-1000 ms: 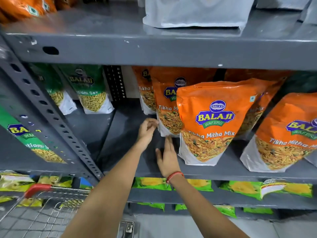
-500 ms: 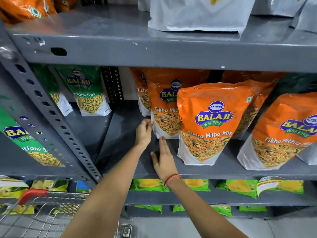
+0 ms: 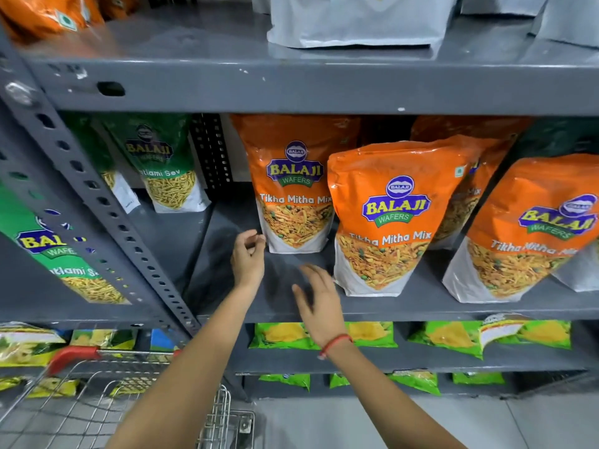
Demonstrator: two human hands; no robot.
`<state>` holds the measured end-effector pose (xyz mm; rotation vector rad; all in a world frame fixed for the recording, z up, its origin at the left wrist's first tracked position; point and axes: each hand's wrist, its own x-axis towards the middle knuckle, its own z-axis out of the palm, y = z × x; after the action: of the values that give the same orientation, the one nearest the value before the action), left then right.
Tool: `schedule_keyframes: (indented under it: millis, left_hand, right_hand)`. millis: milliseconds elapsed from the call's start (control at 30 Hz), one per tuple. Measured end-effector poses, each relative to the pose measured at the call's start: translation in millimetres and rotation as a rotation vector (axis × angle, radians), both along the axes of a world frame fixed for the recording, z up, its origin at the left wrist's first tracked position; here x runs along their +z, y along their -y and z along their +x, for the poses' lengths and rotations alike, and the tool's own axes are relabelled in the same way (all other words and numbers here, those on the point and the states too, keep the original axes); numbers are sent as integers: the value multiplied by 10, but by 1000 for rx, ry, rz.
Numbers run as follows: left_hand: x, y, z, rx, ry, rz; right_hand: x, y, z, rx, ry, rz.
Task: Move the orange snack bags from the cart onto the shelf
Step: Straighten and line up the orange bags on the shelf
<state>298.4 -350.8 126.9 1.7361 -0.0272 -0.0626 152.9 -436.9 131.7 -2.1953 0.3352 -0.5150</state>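
Observation:
Several orange Balaji snack bags stand upright on the grey middle shelf [image 3: 421,307]. One orange bag [image 3: 291,176] stands far back on the left, a second orange bag [image 3: 389,215] stands nearer the front, and a third orange bag [image 3: 538,228] is at the right. My left hand [image 3: 248,259] has its fingers curled, with the fingertips at the lower left corner of the back-left bag. Blurred and with spread fingers, my right hand [image 3: 319,306] hovers over the shelf's front edge and holds nothing. The wire cart [image 3: 97,403] is at the lower left.
Green Balaji bags [image 3: 162,163] fill the bay to the left, behind a slotted grey upright [image 3: 97,205]. White bags [image 3: 356,21] sit on the shelf above. Green-yellow packets [image 3: 453,338] lie on the shelf below. The cart's red handle [image 3: 74,354] is close to the upright.
The back-left orange bag now stands deeper on the shelf. My right hand has lifted off the shelf and drawn back toward its front edge. My left hand has stayed by the bag's corner.

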Motion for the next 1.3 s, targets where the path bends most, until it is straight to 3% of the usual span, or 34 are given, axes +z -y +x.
schedule_keyframes:
  millis: [133, 233, 367, 500, 733, 1033, 1200, 1300]
  left_hand:
    - [28, 78, -485, -301, 23, -34]
    - [160, 295, -679, -611, -9, 11]
    - [207, 581, -740, -790, -29, 53]
    - [174, 629, -786, -724, -45, 26]
    - [220, 125, -756, -657, -45, -12]
    - [459, -502, -504, -581, -20, 121]
    - [1186, -493, -473, -359, 126, -177]
    - [1545, -404, -353, -287, 246, -204]
  right_hand:
    - [-19, 354, -589, -235, 244, -42]
    - [35, 751, -771, -392, 290, -39]
    - [185, 1153, -662, -252, 168, 290]
    - [163, 1275, -547, -167, 79, 358]
    - [168, 817, -434, -78, 123, 392]
    - [101, 363, -173, -17, 58, 361]
    - [193, 445, -124, 23, 31, 411]
    - [282, 497, -49, 41, -20, 425]
